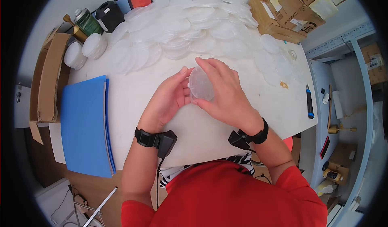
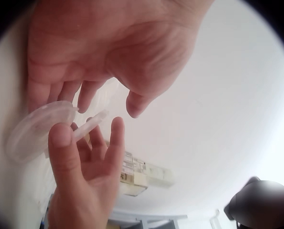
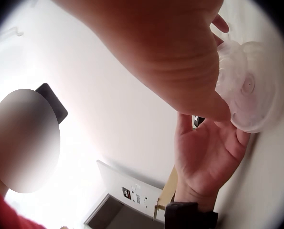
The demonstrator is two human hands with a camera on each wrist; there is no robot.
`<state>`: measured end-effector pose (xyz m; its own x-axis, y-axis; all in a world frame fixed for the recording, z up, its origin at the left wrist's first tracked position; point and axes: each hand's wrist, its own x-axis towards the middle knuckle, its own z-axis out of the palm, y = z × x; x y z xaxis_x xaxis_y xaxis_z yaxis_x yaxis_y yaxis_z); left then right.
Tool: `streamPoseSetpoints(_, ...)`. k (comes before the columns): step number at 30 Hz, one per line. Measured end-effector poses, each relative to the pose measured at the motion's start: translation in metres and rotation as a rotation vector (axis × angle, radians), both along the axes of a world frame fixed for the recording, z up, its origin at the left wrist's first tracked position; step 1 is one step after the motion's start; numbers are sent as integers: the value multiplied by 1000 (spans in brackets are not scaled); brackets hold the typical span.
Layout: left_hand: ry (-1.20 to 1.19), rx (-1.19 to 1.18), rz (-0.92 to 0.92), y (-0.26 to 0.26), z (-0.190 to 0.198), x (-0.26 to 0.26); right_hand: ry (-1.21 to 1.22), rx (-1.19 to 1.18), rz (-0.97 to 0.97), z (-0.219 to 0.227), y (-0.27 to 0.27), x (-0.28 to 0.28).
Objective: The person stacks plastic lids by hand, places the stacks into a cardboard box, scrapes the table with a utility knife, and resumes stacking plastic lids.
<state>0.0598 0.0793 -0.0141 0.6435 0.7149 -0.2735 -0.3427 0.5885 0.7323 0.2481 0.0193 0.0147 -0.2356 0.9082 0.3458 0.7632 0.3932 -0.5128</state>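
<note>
Between the two hands is a round clear plastic lid point(image 1: 201, 83) with a small tab on its rim. My right hand point(image 1: 228, 91) holds it from the right, thumb at the near edge and fingers at the far side. In the left wrist view, a second thin disc shows edge-on beside the lid point(image 2: 41, 129), near the right hand point(image 2: 87, 181). My left hand point(image 1: 169, 95) is at the lid's left side, palm turned toward it, its fingers reaching partly behind the rim and its thumb apart. The right wrist view shows the lid point(image 3: 249, 90) close over the table.
Many clear round lids point(image 1: 173, 28) lie heaped along the back of the white table point(image 1: 133, 134). White round tubs point(image 1: 94, 46), a carton point(image 1: 52, 77) and a blue folder point(image 1: 85, 126) are on the left. Boxes point(image 1: 297, 12) stand back right; a blue-black tool point(image 1: 309, 101) lies at the right edge.
</note>
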Motion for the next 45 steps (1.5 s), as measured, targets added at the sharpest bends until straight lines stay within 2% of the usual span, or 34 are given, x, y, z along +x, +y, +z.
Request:
streamPoseSetpoints(4, 4, -36, 14, 4, -7, 1, 34, -45, 5, -4, 7, -1)
streamPoseSetpoints(7, 32, -49, 44, 4, -7, -1, 169, -133, -32, -3, 15, 16)
streamPoseSetpoints(9, 33, -66, 65, 5, -4, -2, 551, -280, -69, -3, 20, 33)
streamPoseSetpoints(10, 71, -52, 99, 5, -1, -1, 794, -358, -22, -5, 25, 41)
streamPoseSetpoints(11, 109, -38, 131, 5, -1, 0, 798, -360, -27, -5, 27, 49)
streamPoseSetpoints(13, 115, -9, 140, 7, -7, -1, 1499, -645, 182, -6, 30, 61)
streamPoseSetpoints(14, 118, 22, 154, 8, -9, -2, 1644, -703, 189, -7, 30, 63)
streamPoseSetpoints(15, 123, 19, 150, 9, -9, -2, 1650, -703, 186, -9, 31, 65)
streamPoseSetpoints(17, 142, 23, 155, 9, -7, -2, 1847, -801, 245, -14, 31, 69)
streamPoseSetpoints(21, 175, 29, 182, 10, -9, -1, 1782, -813, 167, -17, 33, 73)
streamPoseSetpoints(23, 182, 42, 235, 9, -8, 0, 1782, -757, -23, -22, 33, 75)
streamPoseSetpoints(29, 171, 48, 283, 7, -7, 1, 1676, -679, -94, -18, 27, 74)
streamPoseSetpoints(33, 200, 63, 277, 3, 0, 3, 1571, -722, -71, -18, 22, 66)
streamPoseSetpoints(35, 197, 56, 253, 2, 1, 4, 1263, -701, -112, -9, 17, 54)
streamPoseSetpoints(36, 196, 54, 253, 2, 1, 4, 1262, -703, -113, -10, 17, 54)
streamPoseSetpoints(38, 150, 23, 251, 2, 2, 4, 1040, -599, -143, -12, 17, 54)
streamPoseSetpoints(41, 100, 1, 259, 1, 2, 3, 1090, -574, -223, -8, 18, 57)
streamPoseSetpoints(45, 89, -11, 273, 1, 5, 4, 1112, -579, -187, -10, 19, 56)
